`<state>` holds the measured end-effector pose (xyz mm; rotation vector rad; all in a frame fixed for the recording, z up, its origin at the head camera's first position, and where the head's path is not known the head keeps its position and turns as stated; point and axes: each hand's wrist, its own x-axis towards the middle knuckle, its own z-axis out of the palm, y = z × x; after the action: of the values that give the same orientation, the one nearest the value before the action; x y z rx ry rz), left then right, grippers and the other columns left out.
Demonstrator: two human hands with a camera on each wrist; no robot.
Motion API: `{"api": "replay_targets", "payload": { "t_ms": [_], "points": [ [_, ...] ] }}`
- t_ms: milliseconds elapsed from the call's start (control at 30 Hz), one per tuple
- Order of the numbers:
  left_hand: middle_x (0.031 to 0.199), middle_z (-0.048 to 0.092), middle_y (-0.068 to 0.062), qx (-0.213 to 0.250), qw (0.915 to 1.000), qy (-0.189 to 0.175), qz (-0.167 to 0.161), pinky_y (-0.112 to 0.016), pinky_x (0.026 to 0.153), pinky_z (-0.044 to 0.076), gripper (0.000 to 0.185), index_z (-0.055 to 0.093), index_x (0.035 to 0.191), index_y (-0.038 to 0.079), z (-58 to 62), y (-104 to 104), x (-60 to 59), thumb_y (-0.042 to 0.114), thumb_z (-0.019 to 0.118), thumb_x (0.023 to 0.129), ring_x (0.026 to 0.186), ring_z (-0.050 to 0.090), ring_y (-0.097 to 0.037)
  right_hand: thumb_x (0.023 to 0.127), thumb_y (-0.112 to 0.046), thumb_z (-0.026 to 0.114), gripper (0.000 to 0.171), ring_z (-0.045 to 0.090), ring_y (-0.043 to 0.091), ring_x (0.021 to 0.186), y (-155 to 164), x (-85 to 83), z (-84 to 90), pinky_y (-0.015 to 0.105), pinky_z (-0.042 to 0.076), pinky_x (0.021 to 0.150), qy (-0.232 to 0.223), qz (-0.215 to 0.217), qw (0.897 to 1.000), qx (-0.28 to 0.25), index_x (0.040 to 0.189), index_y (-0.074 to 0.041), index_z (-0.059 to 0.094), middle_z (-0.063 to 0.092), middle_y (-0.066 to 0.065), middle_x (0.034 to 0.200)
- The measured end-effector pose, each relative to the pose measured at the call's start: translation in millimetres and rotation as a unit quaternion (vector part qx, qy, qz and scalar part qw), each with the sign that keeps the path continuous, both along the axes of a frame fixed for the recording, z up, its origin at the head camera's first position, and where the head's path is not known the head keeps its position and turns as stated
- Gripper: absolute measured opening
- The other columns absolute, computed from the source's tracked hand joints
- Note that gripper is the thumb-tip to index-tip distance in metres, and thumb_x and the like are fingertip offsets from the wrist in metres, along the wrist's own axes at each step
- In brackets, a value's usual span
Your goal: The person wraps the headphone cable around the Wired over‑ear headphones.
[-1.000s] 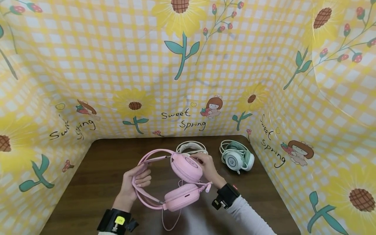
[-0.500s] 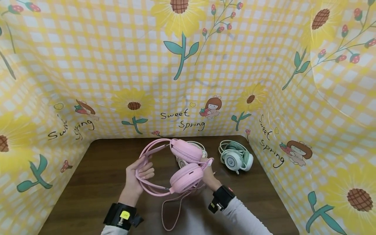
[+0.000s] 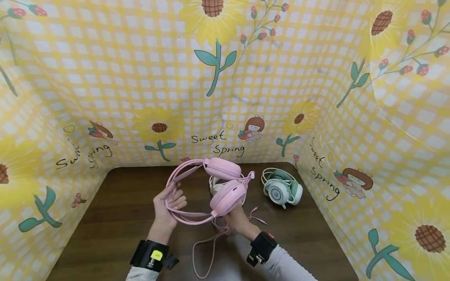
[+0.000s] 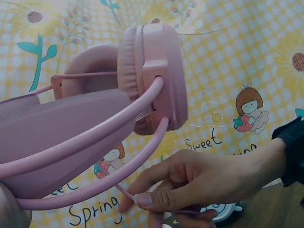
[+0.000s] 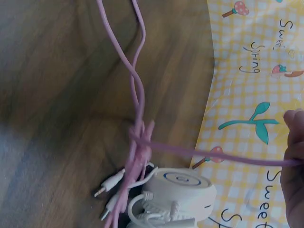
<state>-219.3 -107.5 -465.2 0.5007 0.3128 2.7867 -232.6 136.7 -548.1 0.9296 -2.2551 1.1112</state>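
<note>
The left hand (image 3: 168,203) grips the pink headset (image 3: 211,187) by its band above the bench (image 3: 116,210); the right hand (image 3: 237,220) pinches its cable (image 3: 207,249). Behind sit a white headset (image 5: 178,194) and a green headset (image 3: 282,187).

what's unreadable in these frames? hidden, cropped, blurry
- Head view: white headset sits mostly behind the pink headset.
- Head view: right hand fingers hidden under the pink earcup.
- Left wrist view: left hand cropped by the edge, blurred.
- Right wrist view: pink cable cropped at the top.
</note>
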Motion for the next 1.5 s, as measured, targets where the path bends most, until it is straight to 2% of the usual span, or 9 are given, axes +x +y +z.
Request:
{"api": "replay_targets", "payload": {
  "t_ms": [100, 267, 433, 533, 700, 833, 1000, 1133, 1500],
  "points": [
    [0.064, 0.011, 0.006, -0.01, 0.9994, -0.009, 0.031, -0.017, 0.047, 0.012, 0.039, 0.055, 0.099, 0.001, 1.9, 0, 0.4, 0.016, 0.021, 0.108, 0.051, 0.008, -0.005, 0.09, 0.007, 0.064, 0.019, 0.063, 0.02, 0.082, -7, 12.3, 13.0, 0.03, 0.052, 0.077, -0.025, -0.012, 0.999, 0.037, 0.106, -0.003, 0.066, 0.066, 0.007, 0.09],
    [0.064, 0.011, 0.006, -0.029, 0.995, -0.045, 0.084, -0.017, 0.047, 0.012, 0.032, 0.054, 0.094, 0.003, 3.3, -3, 1.3, 0.015, 0.028, 0.108, 0.052, 0.006, -0.006, 0.103, -0.01, 0.05, 0.04, 0.065, 0.016, 0.09, -16, 22.0, 23.0, 0.036, 0.053, 0.08, -0.011, 0.024, 0.989, 0.143, 0.143, -0.005, 0.048, 0.07, -0.002, 0.095],
    [0.06, 0.015, 0.005, -0.061, 0.981, -0.1, 0.155, -0.016, 0.045, 0.014, 0.029, 0.053, 0.086, 0.006, 4.1, -7, 3.2, 0.014, 0.035, 0.107, 0.051, 0.008, -0.007, 0.104, -0.014, 0.05, 0.018, 0.061, 0.008, 0.078, -20, 26.8, 32.0, 0.028, 0.051, 0.071, -0.014, 0.046, 0.986, 0.158, 0.113, -0.009, 0.064, 0.067, -0.004, 0.084],
    [0.058, 0.016, 0.004, -0.082, 0.9677, -0.134, 0.197, -0.017, 0.044, 0.014, 0.028, 0.052, 0.081, 0.01, 3.3, -10, 4.9, 0.013, 0.039, 0.106, 0.048, 0.011, -0.007, 0.103, -0.019, 0.054, 0.017, 0.059, -0.001, 0.07, -22, 27.7, 39.2, 0.021, 0.049, 0.066, -0.015, 0.04, 0.987, 0.154, 0.092, -0.015, 0.066, 0.066, -0.008, 0.075],
    [0.057, 0.016, 0.004, -0.103, 0.9533, -0.164, 0.231, -0.018, 0.044, 0.014, 0.032, 0.047, 0.075, 0.013, -1.4, -16, 8.2, 0.012, 0.04, 0.106, 0.044, 0.015, -0.006, 0.1, -0.023, 0.06, 0.014, 0.054, -0.001, 0.061, -21, 30.8, 47.5, 0.025, 0.047, 0.056, 0.018, -0.001, 0.981, 0.192, 0.089, -0.018, 0.067, 0.055, -0.015, 0.064],
    [0.058, 0.015, 0.002, -0.132, 0.9424, -0.16, 0.262, -0.018, 0.043, 0.015, 0.035, 0.045, 0.072, 0.013, -4.2, -19, 10.6, 0.011, 0.04, 0.106, 0.042, 0.019, -0.006, 0.097, -0.02, 0.064, 0.007, 0.057, 0.007, 0.06, -17, 33.8, 51.7, 0.029, 0.045, 0.05, 0.038, -0.006, 0.969, 0.243, 0.1, -0.018, 0.069, 0.056, -0.012, 0.066],
    [0.059, 0.014, 0.001, -0.152, 0.9256, -0.156, 0.309, -0.02, 0.045, 0.012, 0.032, 0.044, 0.073, 0.012, -4.8, -27, 11.9, 0.011, 0.044, 0.105, 0.043, 0.017, -0.006, 0.098, -0.019, 0.063, 0.017, 0.057, 0.008, 0.062, -5, 39.1, 62.2, 0.027, 0.042, 0.047, 0.004, -0.001, 0.961, 0.275, 0.114, -0.02, 0.068, 0.061, -0.01, 0.073],
    [0.058, 0.016, 0.001, -0.163, 0.9139, -0.17, 0.331, -0.02, 0.045, 0.011, 0.03, 0.044, 0.074, 0.012, -7.0, -36, 10.9, 0.011, 0.046, 0.104, 0.044, 0.014, -0.007, 0.096, -0.02, 0.066, 0.018, 0.058, 0.005, 0.064, 6, 41.7, 72.9, 0.025, 0.042, 0.047, -0.01, -0.003, 0.958, 0.287, 0.114, -0.019, 0.07, 0.067, -0.01, 0.08],
    [0.052, 0.025, 0.004, -0.182, 0.9057, -0.196, 0.329, -0.019, 0.043, 0.015, 0.031, 0.044, 0.073, 0.013, -13.5, -40, 13.1, 0.013, 0.048, 0.104, 0.041, 0.019, -0.006, 0.089, -0.019, 0.074, 0.004, 0.058, 0.01, 0.06, 21, 35.2, 99.6, 0.027, 0.04, 0.045, -0.001, -0.033, 0.943, 0.331, 0.092, -0.018, 0.072, 0.066, -0.008, 0.077]
  ]
}}
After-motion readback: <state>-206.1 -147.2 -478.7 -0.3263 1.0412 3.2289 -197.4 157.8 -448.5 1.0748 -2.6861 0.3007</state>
